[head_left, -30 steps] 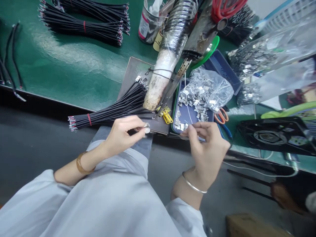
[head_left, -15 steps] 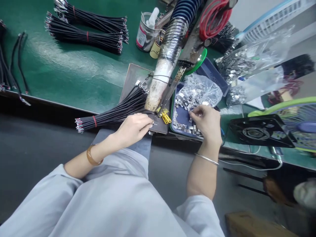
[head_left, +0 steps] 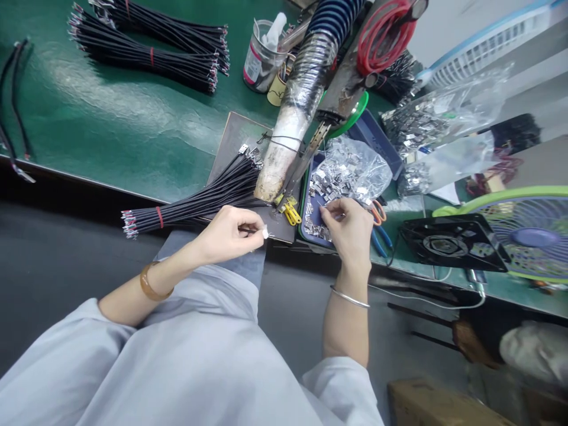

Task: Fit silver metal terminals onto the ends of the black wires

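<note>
My left hand (head_left: 233, 235) is closed, with thumb and forefinger pinched around a thin black cable whose end pokes out past the fingertips. Something small and white (head_left: 265, 232) shows at those fingertips. Over the blue tray (head_left: 306, 220), my right hand (head_left: 348, 228) has its thumb and fingers pinched together; whatever sits between them is too small to name. Small silver metal connector shells (head_left: 315, 228) lie loose in the tray under that hand. Left of the tray, a red-banded bundle of black cables (head_left: 195, 204) rests across a board (head_left: 222, 148) at the table edge.
A taped hose (head_left: 290, 127) and a metal arm slant down above the board, near a yellow piece (head_left: 290, 213). Orange-and-blue pliers (head_left: 380, 228) lie right of the tray. More cable bundles (head_left: 146, 53) lie at the back left. A black fan (head_left: 452, 241) stands on the right.
My left hand has drawn back slightly toward me, and the cable end and white piece now show. My right hand has shifted left over the tray, uncovering the pliers. The view has shifted slightly.
</note>
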A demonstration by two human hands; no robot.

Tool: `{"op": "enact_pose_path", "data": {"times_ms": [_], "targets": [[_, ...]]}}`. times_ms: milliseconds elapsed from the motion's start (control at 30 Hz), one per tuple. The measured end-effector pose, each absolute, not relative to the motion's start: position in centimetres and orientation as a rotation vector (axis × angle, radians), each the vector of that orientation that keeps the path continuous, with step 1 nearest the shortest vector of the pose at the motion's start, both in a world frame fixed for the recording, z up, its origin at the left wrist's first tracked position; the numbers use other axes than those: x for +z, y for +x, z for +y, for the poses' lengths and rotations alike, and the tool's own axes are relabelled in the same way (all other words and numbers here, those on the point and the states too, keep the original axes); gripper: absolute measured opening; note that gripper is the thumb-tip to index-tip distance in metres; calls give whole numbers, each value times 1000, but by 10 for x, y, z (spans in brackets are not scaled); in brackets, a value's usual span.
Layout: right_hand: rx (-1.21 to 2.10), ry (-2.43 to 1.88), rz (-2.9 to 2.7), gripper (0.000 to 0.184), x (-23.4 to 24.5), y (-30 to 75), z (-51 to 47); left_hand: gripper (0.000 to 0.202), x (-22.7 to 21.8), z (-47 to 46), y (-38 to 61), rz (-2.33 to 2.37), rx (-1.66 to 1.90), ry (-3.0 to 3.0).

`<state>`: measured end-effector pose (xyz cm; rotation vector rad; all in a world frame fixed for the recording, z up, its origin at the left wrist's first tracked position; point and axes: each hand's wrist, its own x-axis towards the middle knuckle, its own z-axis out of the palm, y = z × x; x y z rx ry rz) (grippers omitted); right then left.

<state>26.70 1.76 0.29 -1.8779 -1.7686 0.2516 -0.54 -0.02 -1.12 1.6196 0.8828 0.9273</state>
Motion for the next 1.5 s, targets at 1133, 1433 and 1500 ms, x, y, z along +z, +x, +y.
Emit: {"op": "enact_pose_path", "data": {"times_ms": [1133, 1433, 1500], "targets": [[602, -1354, -1325, 7, -14, 152, -47, 12, -5, -5, -1, 967, 1097, 1515], [598, -1387, -1318, 8, -16, 151, -46, 13, -6, -8, -4, 988, 1077, 1805], [577, -1395, -1364, 8, -14, 154, -47, 13, -8, -8, -4, 977, 1075, 1864]]}}
